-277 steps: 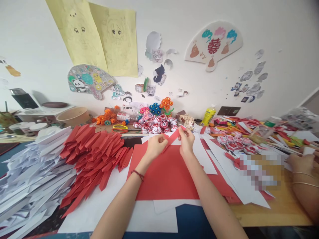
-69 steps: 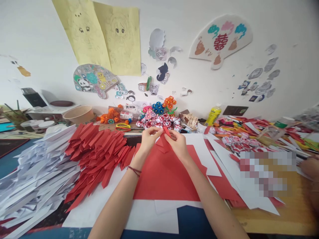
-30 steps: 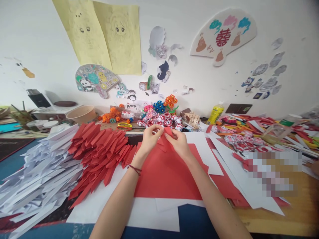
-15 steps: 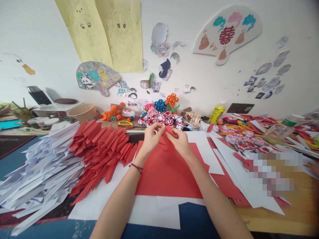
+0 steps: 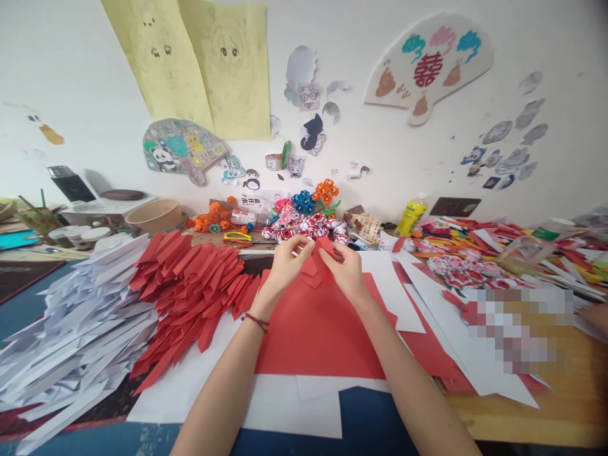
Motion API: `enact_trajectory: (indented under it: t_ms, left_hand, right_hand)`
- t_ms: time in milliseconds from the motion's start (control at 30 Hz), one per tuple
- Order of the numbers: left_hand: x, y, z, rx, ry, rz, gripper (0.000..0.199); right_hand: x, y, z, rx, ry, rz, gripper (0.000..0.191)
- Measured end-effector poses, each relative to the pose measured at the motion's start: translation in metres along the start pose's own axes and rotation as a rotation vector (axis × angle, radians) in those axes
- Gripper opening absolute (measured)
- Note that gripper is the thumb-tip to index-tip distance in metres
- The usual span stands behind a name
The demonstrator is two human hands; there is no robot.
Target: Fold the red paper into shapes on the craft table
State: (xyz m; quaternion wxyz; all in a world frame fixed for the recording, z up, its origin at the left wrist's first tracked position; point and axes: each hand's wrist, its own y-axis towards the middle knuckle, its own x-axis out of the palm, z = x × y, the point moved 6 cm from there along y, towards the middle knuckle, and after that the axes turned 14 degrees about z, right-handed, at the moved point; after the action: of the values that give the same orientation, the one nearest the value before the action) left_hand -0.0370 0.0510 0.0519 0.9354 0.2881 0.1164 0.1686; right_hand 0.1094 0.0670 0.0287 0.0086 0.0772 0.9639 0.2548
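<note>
Both hands are raised over a large red sheet [image 5: 318, 335] and hold a small folded piece of red paper [image 5: 325, 248] between them. My left hand [image 5: 291, 258] pinches the paper's left side between thumb and fingers. On its right side my right hand [image 5: 344, 266] grips with the thumb in front and the fingers curled behind. Folded flaps of the piece hang below the fingertips, red against the red sheet, so their lower edges are hard to tell apart.
Left lie heaps of folded red strips [image 5: 190, 285] and white strips [image 5: 90, 323]. Paper flowers [image 5: 313, 225] and yellow-handled scissors [image 5: 237, 238] stand or lie behind the hands. A yellow bottle [image 5: 411, 215] and white sheets [image 5: 451, 335] are at right; part of another person's hand [image 5: 596, 316] shows at the edge.
The right fingers have shifted slightly apart from the left, and more of the red piece shows between them. The whole view has moved a little.
</note>
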Motion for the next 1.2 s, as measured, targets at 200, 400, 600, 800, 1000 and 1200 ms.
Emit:
enact_trajectory:
  t_ms: [200, 400, 600, 800, 1000, 1200]
  left_hand:
    - [-0.0007, -0.0027, 0.0068, 0.091, 0.069, 0.030, 0.023]
    - [-0.0030, -0.0024, 0.0022, 0.120, 0.153, 0.082, 0.021]
    - [-0.0005, -0.0018, 0.0015, 0.088, 0.131, 0.018, 0.027]
    - [0.0021, -0.0028, 0.0016, 0.155, 0.249, 0.027, 0.032]
    - [-0.0002, -0.0024, 0.0001, 0.140, 0.200, 0.047, 0.029]
    - [-0.0029, -0.0005, 0.0037, 0.150, 0.103, 0.039, 0.019]
  right_hand:
    - [0.0033, -0.0021, -0.0026, -0.023, -0.022, -0.052, 0.025]
    - [0.0068, -0.0044, -0.0016, 0.015, -0.007, -0.069, 0.026]
    - [0.0034, -0.0023, -0.0003, 0.015, 0.012, -0.026, 0.029]
    - [0.0051, -0.0018, 0.0020, 0.041, 0.056, -0.043, 0.032]
    - [0.0049, -0.0013, 0.0038, 0.019, 0.046, -0.047, 0.030]
    - [0.0061, -0.0015, 0.0028, 0.004, -0.029, -0.098, 0.028]
